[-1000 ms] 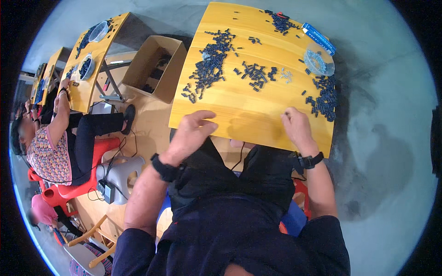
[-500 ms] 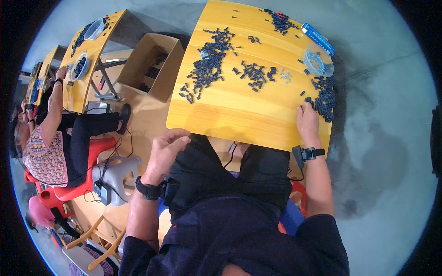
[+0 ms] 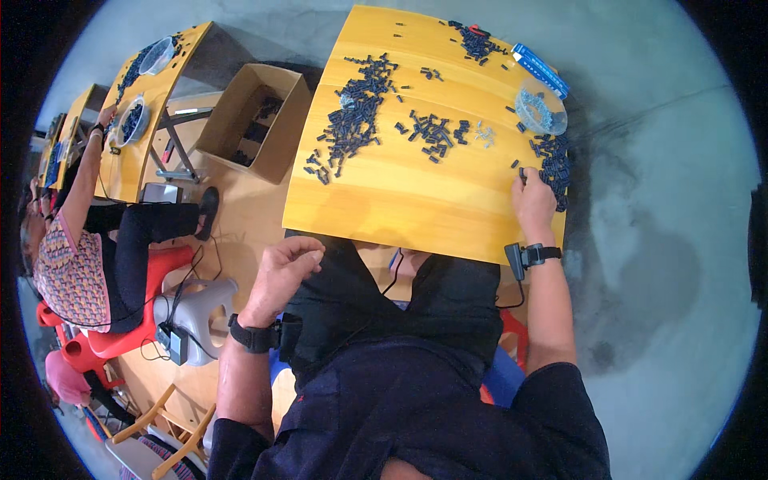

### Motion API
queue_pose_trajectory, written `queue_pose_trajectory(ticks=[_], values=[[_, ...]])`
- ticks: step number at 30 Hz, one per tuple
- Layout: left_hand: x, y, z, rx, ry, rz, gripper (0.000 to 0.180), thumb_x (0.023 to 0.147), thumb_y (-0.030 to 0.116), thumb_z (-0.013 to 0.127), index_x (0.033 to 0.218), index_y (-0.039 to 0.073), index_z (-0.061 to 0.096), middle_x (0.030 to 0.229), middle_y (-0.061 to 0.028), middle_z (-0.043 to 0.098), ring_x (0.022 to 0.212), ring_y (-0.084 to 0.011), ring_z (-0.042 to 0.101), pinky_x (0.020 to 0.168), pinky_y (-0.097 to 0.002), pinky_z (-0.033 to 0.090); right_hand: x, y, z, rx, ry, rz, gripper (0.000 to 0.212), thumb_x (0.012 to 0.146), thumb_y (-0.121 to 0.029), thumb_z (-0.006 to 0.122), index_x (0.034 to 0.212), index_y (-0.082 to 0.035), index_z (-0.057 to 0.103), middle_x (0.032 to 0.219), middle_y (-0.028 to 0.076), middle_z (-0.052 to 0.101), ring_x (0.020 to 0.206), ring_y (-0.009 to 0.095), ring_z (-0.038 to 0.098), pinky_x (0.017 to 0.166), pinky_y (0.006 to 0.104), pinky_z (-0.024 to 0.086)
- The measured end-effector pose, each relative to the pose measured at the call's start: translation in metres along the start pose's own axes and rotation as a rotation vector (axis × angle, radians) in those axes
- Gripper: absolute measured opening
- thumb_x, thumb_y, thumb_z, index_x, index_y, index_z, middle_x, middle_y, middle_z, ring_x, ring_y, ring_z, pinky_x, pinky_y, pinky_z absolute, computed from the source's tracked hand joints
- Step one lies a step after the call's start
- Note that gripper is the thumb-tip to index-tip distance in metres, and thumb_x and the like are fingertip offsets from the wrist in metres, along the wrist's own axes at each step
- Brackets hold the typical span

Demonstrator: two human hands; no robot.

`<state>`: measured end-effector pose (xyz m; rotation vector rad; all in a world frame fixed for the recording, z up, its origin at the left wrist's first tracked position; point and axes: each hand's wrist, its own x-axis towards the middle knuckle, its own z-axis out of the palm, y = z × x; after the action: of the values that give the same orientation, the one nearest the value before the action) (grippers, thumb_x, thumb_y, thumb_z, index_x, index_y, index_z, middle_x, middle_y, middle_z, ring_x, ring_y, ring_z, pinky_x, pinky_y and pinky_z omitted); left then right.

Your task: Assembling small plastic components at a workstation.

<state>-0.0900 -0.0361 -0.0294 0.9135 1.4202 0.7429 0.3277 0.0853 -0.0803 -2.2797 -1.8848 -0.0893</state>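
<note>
My right hand (image 3: pixel 534 210) is over the right side of the yellow table, with a small black cylindrical part (image 3: pixel 522 172) pinched between its fingertips. Just beyond it lies a dense pile of similar black parts (image 3: pixel 554 160) along the table's right edge. My left hand (image 3: pixel 282 272) hovers just off the table's near edge, above my lap. Its thumb and fingers are pressed together; whatever they may hold is too small to see. A clear tub (image 3: pixel 542 110) of small light-blue pieces stands past the right-hand pile.
More black parts lie in a long heap (image 3: pixel 356 112) and a middle cluster (image 3: pixel 432 132), with small clear pieces (image 3: pixel 485 134) beside it. A blue box (image 3: pixel 541 70) lies at the far right. Left of the table (image 3: pixel 360 208) stands a cardboard box (image 3: pixel 280 144); beyond it, a seated person (image 3: pixel 76 268) works.
My right hand has tipped up slightly, and a black part now shows at its fingertips. My left hand has dropped a little, its fingers curled closer. The whole view has shifted slightly.
</note>
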Motion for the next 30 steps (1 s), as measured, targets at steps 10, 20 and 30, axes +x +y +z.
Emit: queue_pose_trajectory(ticks=[10, 20, 30], values=[[0.002, -0.003, 0.001, 0.072, -0.054, 0.013, 0.016, 0.086, 0.008, 0.06, 0.098, -0.002, 0.065, 0.083, -0.0031, 0.063, 0.072, -0.0093, 0.057, 0.065, -0.0222, 0.045, 0.028, 0.006, 0.019, -0.106, -0.057, -0.177, 0.021, 0.087, -0.018, 0.052, 0.103, -0.008, 0.06, 0.071, 0.019, 0.065, 0.069, 0.036, 0.065, 0.059, 0.0471, 0.051], [0.002, -0.002, 0.005, 0.151, -0.105, 0.033, 0.016, 0.085, 0.006, 0.06, 0.099, -0.002, 0.064, 0.084, -0.0026, 0.063, 0.075, -0.0083, 0.056, 0.067, -0.0232, 0.046, 0.038, 0.025, 0.012, -0.181, -0.002, -0.253, 0.015, 0.088, -0.016, 0.048, 0.094, -0.006, 0.057, 0.07, 0.018, 0.064, 0.066, 0.036, 0.065, 0.056, 0.0464, 0.051], [0.002, -0.001, 0.007, 0.088, -0.109, 0.051, 0.017, 0.085, 0.004, 0.061, 0.101, -0.002, 0.063, 0.081, -0.0023, 0.063, 0.071, -0.0077, 0.056, 0.064, -0.0218, 0.045, -0.111, 0.02, -0.051, 0.252, -0.172, -0.581, 0.017, 0.081, -0.014, 0.062, 0.068, -0.009, 0.053, 0.059, 0.011, 0.055, 0.053, 0.031, 0.056, 0.047, 0.0414, 0.043]])
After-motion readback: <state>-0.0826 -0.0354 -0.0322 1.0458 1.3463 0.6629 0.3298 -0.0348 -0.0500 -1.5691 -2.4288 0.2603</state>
